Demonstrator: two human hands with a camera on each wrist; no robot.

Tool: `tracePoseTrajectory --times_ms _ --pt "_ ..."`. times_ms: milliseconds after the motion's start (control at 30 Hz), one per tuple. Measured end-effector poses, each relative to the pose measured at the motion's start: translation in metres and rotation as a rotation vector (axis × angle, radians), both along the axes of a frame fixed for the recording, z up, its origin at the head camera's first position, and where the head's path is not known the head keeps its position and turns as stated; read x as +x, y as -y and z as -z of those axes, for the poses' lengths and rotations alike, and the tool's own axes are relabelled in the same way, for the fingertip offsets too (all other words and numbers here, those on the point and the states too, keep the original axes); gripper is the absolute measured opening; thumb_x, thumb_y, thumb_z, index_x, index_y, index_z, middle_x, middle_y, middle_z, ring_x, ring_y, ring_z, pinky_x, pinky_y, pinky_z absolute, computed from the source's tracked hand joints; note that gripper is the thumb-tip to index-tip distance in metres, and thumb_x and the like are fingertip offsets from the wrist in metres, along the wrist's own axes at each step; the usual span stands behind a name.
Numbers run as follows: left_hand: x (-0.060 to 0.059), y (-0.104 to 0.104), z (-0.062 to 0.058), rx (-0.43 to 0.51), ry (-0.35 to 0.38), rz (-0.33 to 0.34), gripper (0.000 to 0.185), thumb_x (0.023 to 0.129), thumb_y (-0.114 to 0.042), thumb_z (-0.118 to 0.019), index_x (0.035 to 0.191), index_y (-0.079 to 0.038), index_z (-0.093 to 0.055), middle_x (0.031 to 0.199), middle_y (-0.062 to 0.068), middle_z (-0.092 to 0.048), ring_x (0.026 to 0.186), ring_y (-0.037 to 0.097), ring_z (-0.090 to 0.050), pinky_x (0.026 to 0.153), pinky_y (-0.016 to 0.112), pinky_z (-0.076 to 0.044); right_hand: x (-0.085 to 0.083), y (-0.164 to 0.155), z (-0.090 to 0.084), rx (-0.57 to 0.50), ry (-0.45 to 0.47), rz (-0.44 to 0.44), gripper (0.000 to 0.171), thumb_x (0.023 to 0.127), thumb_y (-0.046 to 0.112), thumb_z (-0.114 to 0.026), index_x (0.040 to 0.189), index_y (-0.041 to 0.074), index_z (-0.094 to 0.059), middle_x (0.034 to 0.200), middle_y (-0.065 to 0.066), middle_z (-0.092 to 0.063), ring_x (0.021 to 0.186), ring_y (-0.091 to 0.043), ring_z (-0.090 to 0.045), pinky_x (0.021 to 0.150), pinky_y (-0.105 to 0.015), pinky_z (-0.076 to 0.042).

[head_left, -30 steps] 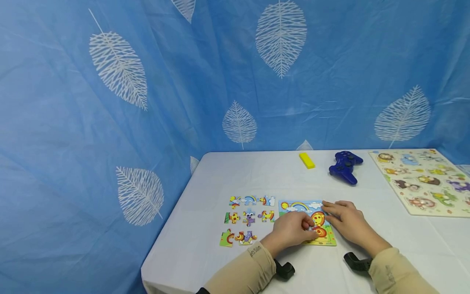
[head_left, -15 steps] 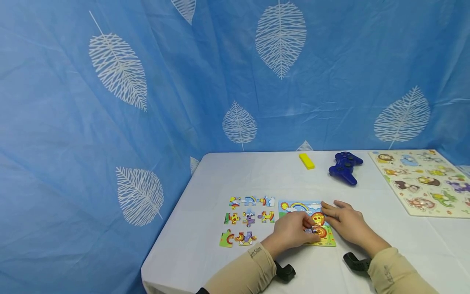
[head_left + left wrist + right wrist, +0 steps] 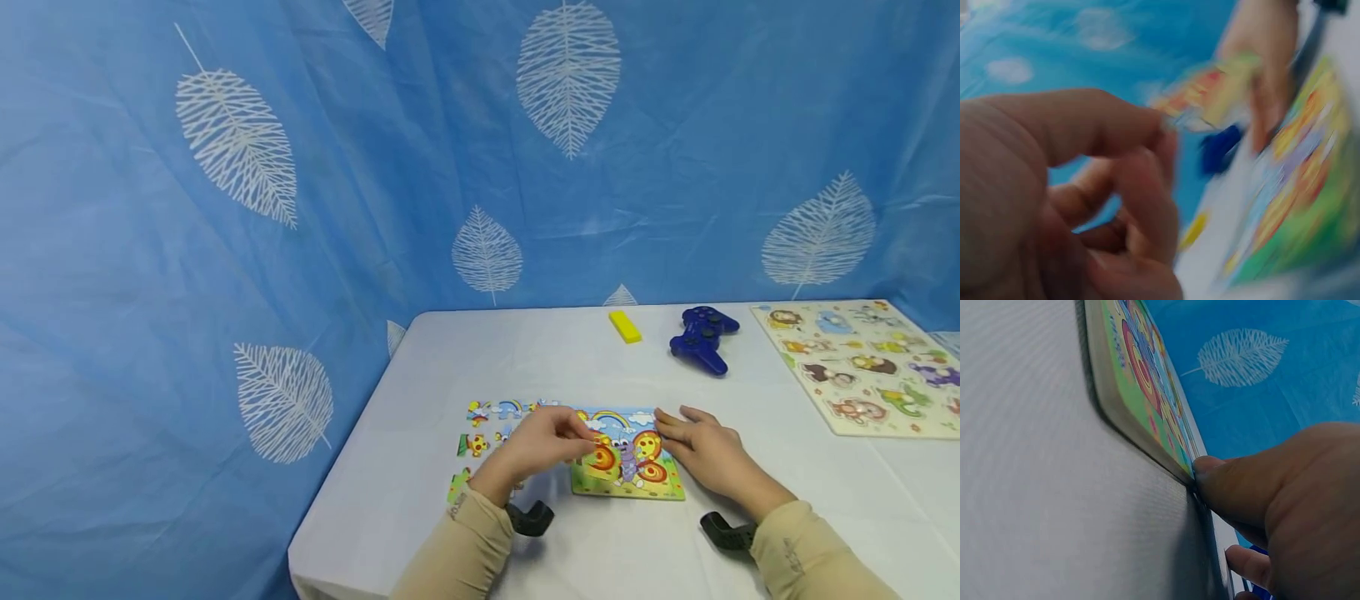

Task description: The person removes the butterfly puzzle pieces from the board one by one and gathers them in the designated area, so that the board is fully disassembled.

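My left hand (image 3: 543, 442) pinches a puzzle piece (image 3: 603, 458) between thumb and fingertips, at the left side of the puzzle board. In the left wrist view this puzzle piece (image 3: 1213, 94) looks blurred, yellow-green with red. The puzzle board (image 3: 667, 492) lies flat on the table, showing a butterfly, a rainbow and clouds. My right hand (image 3: 705, 450) rests at its right edge with fingers extended. In the right wrist view the thumb (image 3: 1235, 484) touches the side of the board (image 3: 1141, 434).
Several loose puzzle pieces (image 3: 472, 445) lie left of the board, partly hidden by the left hand. Farther back on the white table (image 3: 435, 350) are a yellow block (image 3: 625, 327) and a dark blue game controller (image 3: 702, 339). An animal picture board (image 3: 862, 367) lies at the right.
My left hand has moved left and up off the lower right of the puzzle board and now has a piece in its fingertips. The right hand has stayed at the board's edge.
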State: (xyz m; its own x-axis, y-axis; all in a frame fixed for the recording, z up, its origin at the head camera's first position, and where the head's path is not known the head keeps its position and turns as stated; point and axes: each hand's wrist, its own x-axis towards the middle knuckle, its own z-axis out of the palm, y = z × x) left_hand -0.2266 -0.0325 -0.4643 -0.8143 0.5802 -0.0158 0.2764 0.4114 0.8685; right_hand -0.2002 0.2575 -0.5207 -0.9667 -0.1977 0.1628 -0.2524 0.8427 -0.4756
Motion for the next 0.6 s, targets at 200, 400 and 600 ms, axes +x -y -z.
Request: tracePoseTrajectory --times_ms 200,400,600 --pt "-0.005 0.058 -0.006 -0.154 0.031 -0.135 0.007 0.093 -0.017 -0.074 0.09 -0.014 -0.069 0.082 -0.001 -0.068 0.066 0.017 -0.063 0.058 0.033 -0.049 -0.001 0.001 -0.006 -0.011 0.026 0.017 0.041 0.098 0.017 -0.067 0.137 0.004 -0.065 0.153 -0.017 -0.051 0.14 -0.057 -0.034 0.096 -0.079 -0.029" --pt "0.0 0.066 0.005 -0.279 0.05 -0.152 0.012 0.092 -0.017 -0.076 0.084 -0.015 -0.067 0.071 -0.001 -0.066 0.06 0.014 -0.059 0.052 0.029 -0.045 -0.002 0.0 -0.005 -0.011 0.036 0.021 0.041 0.098 0.017 -0.067 0.137 0.004 -0.065 0.153 -0.017 -0.051 0.14 -0.057 -0.034 0.097 -0.079 -0.028" --pt "0.004 0.06 0.011 -0.367 -0.011 -0.171 0.014 0.089 -0.012 -0.074 0.078 -0.015 -0.066 0.062 -0.003 -0.062 0.055 0.011 -0.054 0.052 0.027 -0.043 -0.002 0.003 -0.004 -0.011 0.038 0.01 0.041 0.098 0.017 -0.067 0.136 0.004 -0.065 0.152 -0.016 -0.051 0.14 -0.057 -0.035 0.096 -0.08 -0.029"
